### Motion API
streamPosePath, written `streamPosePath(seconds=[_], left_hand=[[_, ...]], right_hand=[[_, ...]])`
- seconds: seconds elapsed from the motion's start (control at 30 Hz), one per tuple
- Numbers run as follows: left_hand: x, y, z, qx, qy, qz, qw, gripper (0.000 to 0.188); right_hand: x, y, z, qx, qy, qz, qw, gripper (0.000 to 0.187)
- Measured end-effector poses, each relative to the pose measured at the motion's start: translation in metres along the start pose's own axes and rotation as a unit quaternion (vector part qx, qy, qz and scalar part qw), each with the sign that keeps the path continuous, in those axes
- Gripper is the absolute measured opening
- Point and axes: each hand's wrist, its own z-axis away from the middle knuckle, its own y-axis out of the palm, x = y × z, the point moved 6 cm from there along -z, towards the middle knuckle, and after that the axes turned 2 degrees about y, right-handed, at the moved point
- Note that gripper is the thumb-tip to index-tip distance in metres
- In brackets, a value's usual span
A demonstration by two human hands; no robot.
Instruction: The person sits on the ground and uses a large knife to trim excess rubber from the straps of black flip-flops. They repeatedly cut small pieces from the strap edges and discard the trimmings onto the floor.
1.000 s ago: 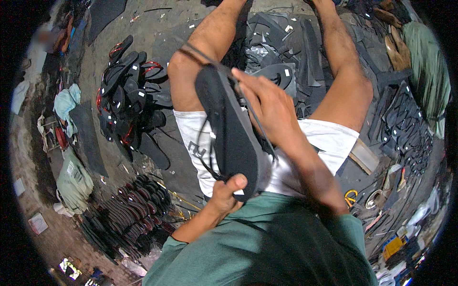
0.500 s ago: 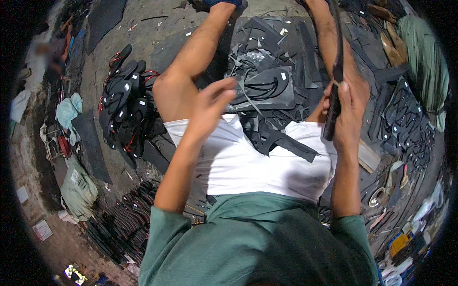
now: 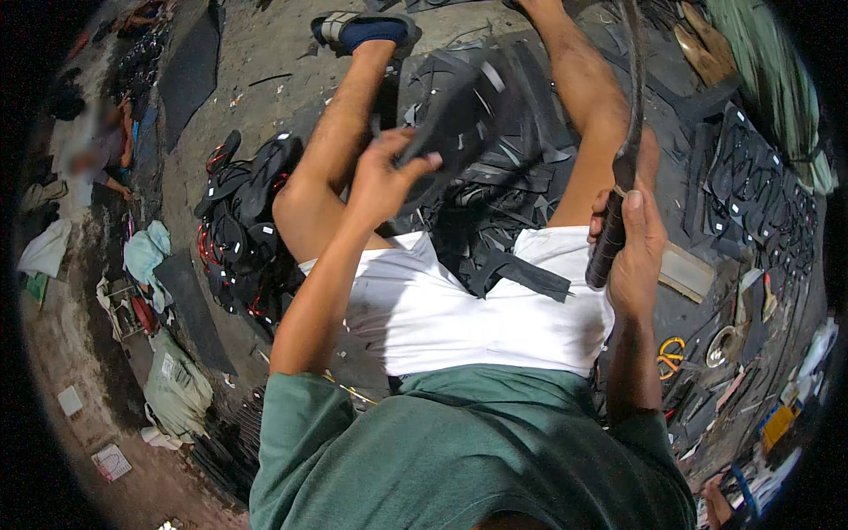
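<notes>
My left hand [image 3: 387,179] is closed on the near end of a black flip-flop [image 3: 455,115], lifted above the scraps between my legs. The flip-flop is smeared by motion, though a white sticker shows near its far end. In my right hand [image 3: 640,247] is the wrapped dark handle of a long curved knife [image 3: 629,132], held upright by my right knee with its blade pointing away from me. Below the flip-flop lie black rubber offcuts [image 3: 486,199], and one dark strip [image 3: 534,276] rests on my white shorts.
To the left is a heap of black flip-flops [image 3: 234,230], some red-strapped. More flip-flops [image 3: 751,190] lie at the right, with a pale block [image 3: 685,274] and yellow-handled scissors [image 3: 671,356] nearer. Dark sheets [image 3: 190,66] lie far left; another person [image 3: 102,146] is beyond.
My left hand, empty before, has taken hold of a flip-flop and raised it from between my legs. The right hand still grips the knife, a little lower in view. The whole view has shifted.
</notes>
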Motion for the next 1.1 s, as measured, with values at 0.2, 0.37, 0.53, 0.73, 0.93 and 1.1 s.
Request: streamPosePath(seconds=[0.2, 0.37, 0.53, 0.73, 0.93, 1.1], left_hand=[[-0.077, -0.036, 0.047, -0.092, -0.124, 0.424, 0.892, 0.047], [-0.049, -0.010, 0.110, -0.166, -0.139, 0.609, 0.763, 0.045], [-0.057, 0.004, 0.124, -0.189, -0.145, 0.681, 0.693, 0.034], [-0.088, 0.006, 0.088, -0.159, -0.117, 0.777, 0.598, 0.027], [-0.103, 0.014, 0.077, -0.153, -0.099, 0.757, 0.628, 0.027], [-0.110, 0.020, 0.089, -0.176, -0.115, 0.741, 0.637, 0.030]], right_hand=[[0.000, 0.064, -0.003, 0.122, -0.033, -0.006, 0.992, 0.047], [0.005, 0.101, 0.045, 0.253, -0.033, 0.068, 0.964, 0.050], [0.013, 0.065, 0.085, 0.224, -0.258, 0.255, 0.905, 0.042], [0.002, 0.042, 0.106, 0.142, -0.290, 0.308, 0.895, 0.046], [0.010, 0.045, 0.094, 0.049, -0.329, 0.341, 0.879, 0.053], [0.024, 0.061, 0.085, 0.087, -0.300, 0.340, 0.887, 0.048]])
